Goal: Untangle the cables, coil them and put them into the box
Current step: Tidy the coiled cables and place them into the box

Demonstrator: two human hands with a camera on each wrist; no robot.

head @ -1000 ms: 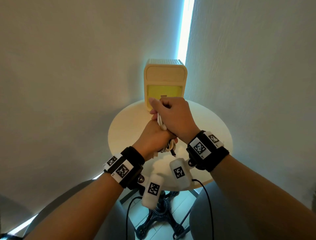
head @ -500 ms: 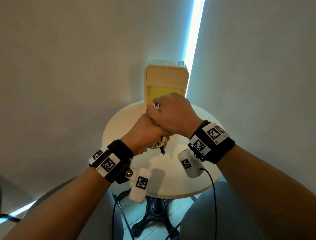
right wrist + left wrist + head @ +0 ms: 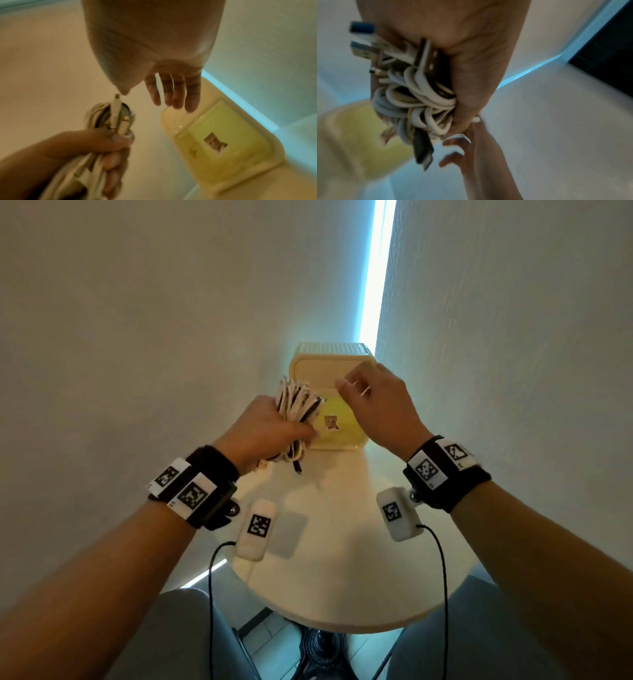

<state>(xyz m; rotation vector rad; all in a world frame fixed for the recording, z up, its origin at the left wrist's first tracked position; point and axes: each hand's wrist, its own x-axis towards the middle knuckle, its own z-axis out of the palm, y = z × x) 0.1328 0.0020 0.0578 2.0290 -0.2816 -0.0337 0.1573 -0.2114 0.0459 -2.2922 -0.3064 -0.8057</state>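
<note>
My left hand (image 3: pixel 270 429) grips a coiled bundle of white and dark cables (image 3: pixel 296 409) in its fist, held upright just left of the yellow box (image 3: pixel 342 436). In the left wrist view the cable bundle (image 3: pixel 412 97) fills my left hand (image 3: pixel 471 81), with USB plugs sticking out. My right hand (image 3: pixel 373 398) hovers open above the box's lid, holding nothing. The right wrist view shows my right hand's fingers (image 3: pixel 173 92) straight over the yellow box (image 3: pixel 221 136), and the cable bundle (image 3: pixel 111 119) a short way to their left.
The box stands at the back of a small round white table (image 3: pixel 342 559), close to two white walls that meet in a corner with a bright slit (image 3: pixel 376 268). My knees and the table's black base (image 3: pixel 322 652) are below.
My right hand has let go of the bundle and moved right, up over the box. My left hand has lifted the coil toward the box's left side.
</note>
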